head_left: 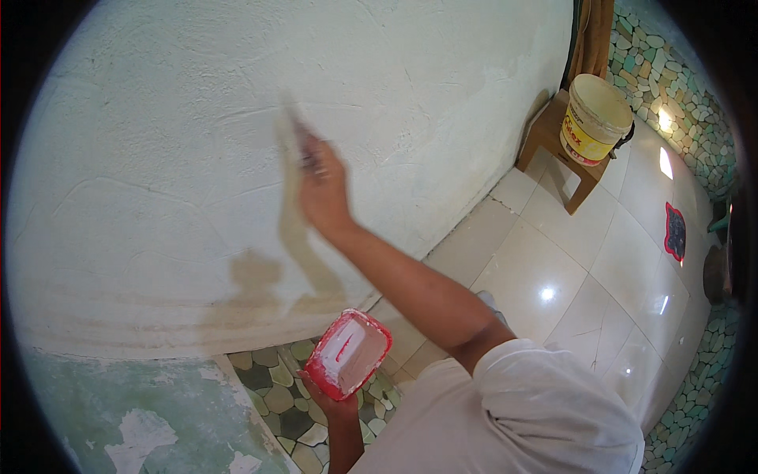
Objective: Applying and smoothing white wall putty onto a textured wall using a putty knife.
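Observation:
My right hand (pixel 325 189) is raised at the white wall (pixel 197 158), its fingers closed round a slim, pale-tipped tool (pixel 290 114). Motion smears this tool; it looks like a paintbrush, and I cannot tell whether its tip touches the plaster. Lower down, my left hand (pixel 335 407) grips a red plastic tub (pixel 322 371) from below and the side. White paint or paste coats the tub's inside and spatters its rim. The tub is tilted, so its opening faces up toward me. Shadows of my arm fall across the wall.
To the right, a yellow-labelled white bucket (pixel 596 118) stands on a small wooden stool (pixel 549 142) against the wall. Glossy tiles (pixel 537 261) cover the floor. A red-edged dark mat or sign (pixel 675 231) lies farther right. Peeling green paint (pixel 181 411) shows at lower left.

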The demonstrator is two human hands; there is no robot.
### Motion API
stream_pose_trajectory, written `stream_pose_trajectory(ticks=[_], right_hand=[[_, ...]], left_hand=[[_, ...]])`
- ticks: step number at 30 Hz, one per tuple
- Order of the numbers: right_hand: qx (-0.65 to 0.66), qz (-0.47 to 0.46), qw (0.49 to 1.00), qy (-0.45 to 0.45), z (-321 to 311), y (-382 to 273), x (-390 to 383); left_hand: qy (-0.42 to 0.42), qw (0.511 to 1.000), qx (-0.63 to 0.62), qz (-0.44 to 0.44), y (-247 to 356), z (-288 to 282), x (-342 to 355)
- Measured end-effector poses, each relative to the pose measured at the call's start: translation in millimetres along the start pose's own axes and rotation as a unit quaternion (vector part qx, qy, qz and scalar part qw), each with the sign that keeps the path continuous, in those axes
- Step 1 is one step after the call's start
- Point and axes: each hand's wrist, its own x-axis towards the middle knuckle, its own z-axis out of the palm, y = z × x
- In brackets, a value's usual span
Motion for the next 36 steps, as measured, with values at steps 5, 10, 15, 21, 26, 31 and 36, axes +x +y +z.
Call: stream_pose_trajectory(ticks=[5, 10, 15, 21, 26, 31, 36], right_hand=[[-0.182, 0.109, 0.953, 0.217, -103, 99, 48], [-0.204, 0.142, 0.95, 0.189, -49, 89, 41], [-0.165, 0.171, 0.962, 0.137, -2, 43, 30], [-0.149, 0.065, 0.974, 0.159, 58, -7, 23], [-0.111, 0.098, 0.988, 0.041, 93, -62, 7], [-0.046, -0.022, 0.998, 0.033, 70, -43, -1], [-0.145, 0.066, 0.98, 0.123, 19, 4, 8]], left_hand=[[0.03, 0.999, -0.024, -0.017, 0, 5, -8], [0.051, 0.999, -0.014, -0.002, 1, -13, -16], [0.054, 0.998, -0.026, 0.003, 5, -13, -16], [0.028, 0.998, -0.049, 0.002, 0, -13, -12], [0.019, 0.998, -0.055, 0.004, 2, -16, -13], [0.027, 0.998, -0.057, 0.001, 3, -22, -12], [0.043, 0.996, -0.072, -0.021, 9, -18, -21]])
